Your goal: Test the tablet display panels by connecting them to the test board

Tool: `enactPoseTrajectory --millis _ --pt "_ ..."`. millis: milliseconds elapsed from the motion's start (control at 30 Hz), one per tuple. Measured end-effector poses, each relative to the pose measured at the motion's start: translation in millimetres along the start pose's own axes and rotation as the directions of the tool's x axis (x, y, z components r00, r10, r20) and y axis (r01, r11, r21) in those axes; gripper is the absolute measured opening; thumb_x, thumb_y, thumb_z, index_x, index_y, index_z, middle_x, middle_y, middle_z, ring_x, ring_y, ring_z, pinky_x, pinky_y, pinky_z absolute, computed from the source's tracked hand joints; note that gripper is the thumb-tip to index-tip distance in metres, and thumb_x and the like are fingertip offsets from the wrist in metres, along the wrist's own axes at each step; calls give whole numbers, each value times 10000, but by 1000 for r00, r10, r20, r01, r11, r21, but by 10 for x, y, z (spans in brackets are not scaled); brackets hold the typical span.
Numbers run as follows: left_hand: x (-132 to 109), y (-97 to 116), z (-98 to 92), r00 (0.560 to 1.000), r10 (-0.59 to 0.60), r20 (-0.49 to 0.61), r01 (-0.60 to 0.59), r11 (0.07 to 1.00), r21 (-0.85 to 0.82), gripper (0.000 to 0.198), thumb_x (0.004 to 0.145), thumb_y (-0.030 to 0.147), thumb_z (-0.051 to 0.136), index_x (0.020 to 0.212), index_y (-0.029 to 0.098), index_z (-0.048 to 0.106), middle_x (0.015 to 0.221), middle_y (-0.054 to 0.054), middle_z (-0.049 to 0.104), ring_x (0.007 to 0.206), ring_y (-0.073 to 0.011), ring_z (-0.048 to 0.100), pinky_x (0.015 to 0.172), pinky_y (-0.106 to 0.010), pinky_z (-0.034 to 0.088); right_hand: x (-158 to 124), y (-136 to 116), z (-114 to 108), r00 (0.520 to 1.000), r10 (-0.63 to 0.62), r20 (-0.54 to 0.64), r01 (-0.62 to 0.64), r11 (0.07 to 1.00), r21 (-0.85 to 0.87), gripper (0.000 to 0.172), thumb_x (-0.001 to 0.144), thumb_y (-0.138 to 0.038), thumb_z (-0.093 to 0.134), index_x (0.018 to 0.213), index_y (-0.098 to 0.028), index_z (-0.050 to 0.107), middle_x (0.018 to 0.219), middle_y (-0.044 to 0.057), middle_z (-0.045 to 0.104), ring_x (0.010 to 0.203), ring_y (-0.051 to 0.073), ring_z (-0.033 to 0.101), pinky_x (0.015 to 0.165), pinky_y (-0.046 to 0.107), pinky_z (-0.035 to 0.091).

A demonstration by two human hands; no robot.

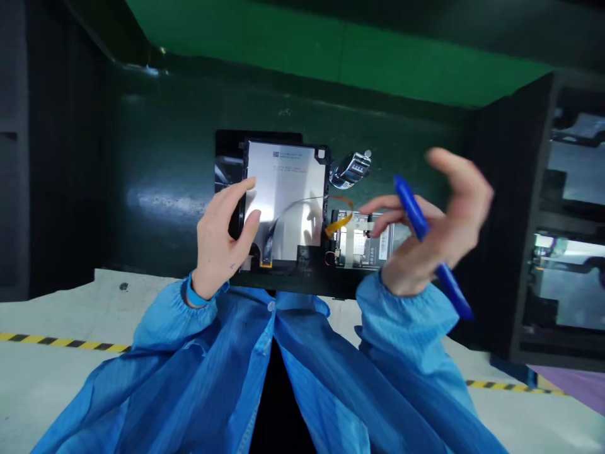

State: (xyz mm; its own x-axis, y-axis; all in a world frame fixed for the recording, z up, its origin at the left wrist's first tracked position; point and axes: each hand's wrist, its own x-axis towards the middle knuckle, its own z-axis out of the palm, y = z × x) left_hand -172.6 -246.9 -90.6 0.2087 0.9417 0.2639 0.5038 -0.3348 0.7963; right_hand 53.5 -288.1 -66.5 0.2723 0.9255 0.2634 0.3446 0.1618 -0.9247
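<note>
A tablet screen panel point(288, 189) lies with its silver back facing up on the dark green bench. My left hand point(224, 230) is at the panel's left edge, with thumb and fingers apart and their tips over it; whether they press on it I cannot tell. My right hand point(439, 227), partly blurred, is raised on the right with a blue pen point(416, 211) tucked across it. Its fingertips hover near an opened tablet body point(363, 246) that shows a circuit board and battery. An orange flex cable point(345, 217) curls between the panel and the body.
A chrome tally counter point(350, 170) stands just behind the tablet body. Under the screen panel's far left corner lies a black glossy panel point(229, 157). Dark walls flank the bench, and a rack point(567, 221) with several panels is on the right.
</note>
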Motion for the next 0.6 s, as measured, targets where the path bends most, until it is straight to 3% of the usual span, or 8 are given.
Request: enactPoseTrajectory --millis 33,67,100,133,200,300,467,600 --pt "-13 -63 -17 1000 7 -4 -7 999 48 382 959 330 543 1314 205 605 1348 -107 648 1300 -255 558 1117 -425 420 -102 -37 29 992 -46 -115 48 999 16 391 1003 -584 400 1273 -328 524 802 18 596 574 174 538 519 314 377" --pt "-27 -125 -22 1000 10 7 -10 996 84 413 960 344 534 1344 200 579 1379 -113 629 1335 -265 534 1140 -444 402 -213 -57 85 990 -60 -131 64 998 24 343 995 -578 437 1193 -323 551 775 14 590 549 172 525 500 318 373" --pt "-40 -184 -17 1000 12 28 -15 994 108 444 962 360 527 1374 197 549 1411 -117 606 1367 -274 506 1162 -462 378 -323 -56 164 994 -46 -102 49 998 27 292 976 -556 503 1087 -298 582 742 14 585 535 170 517 489 320 373" --pt "-51 -237 -6 998 17 57 -24 992 122 479 963 372 517 1409 197 510 1453 -121 572 1402 -281 470 1189 -481 341 -422 -35 258 1000 7 -2 -7 999 33 252 951 -525 570 969 -274 587 713 9 580 531 164 514 483 315 374" --pt "-64 -320 23 993 34 117 -49 990 131 544 968 371 494 1479 203 415 1533 -126 488 1458 -286 395 1229 -511 254 -562 50 456 979 138 148 -143 989 26 287 910 -468 652 780 -240 536 625 -14 542 504 140 489 469 291 361" --pt "-69 -389 51 981 60 183 -86 987 135 583 972 298 446 1529 179 321 1578 -143 419 1488 -273 342 1249 -513 193 -614 189 672 959 225 170 -227 974 -8 357 880 -405 678 684 -226 439 532 -68 447 443 88 405 443 237 315" --pt "-75 -430 65 980 72 185 -96 988 123 565 988 270 369 1540 175 296 1577 -135 421 1484 -262 350 1256 -504 176 -593 232 737 974 134 184 -107 983 -149 381 897 -275 558 602 -222 323 495 -76 321 439 73 316 472 222 303" --pt "-78 -437 64 978 80 195 -104 988 118 561 996 293 360 1541 181 287 1578 -137 419 1483 -266 353 1255 -517 173 -628 229 707 979 110 173 -79 981 -177 380 901 -267 542 602 -224 312 503 -65 362 446 80 342 480 227 315"
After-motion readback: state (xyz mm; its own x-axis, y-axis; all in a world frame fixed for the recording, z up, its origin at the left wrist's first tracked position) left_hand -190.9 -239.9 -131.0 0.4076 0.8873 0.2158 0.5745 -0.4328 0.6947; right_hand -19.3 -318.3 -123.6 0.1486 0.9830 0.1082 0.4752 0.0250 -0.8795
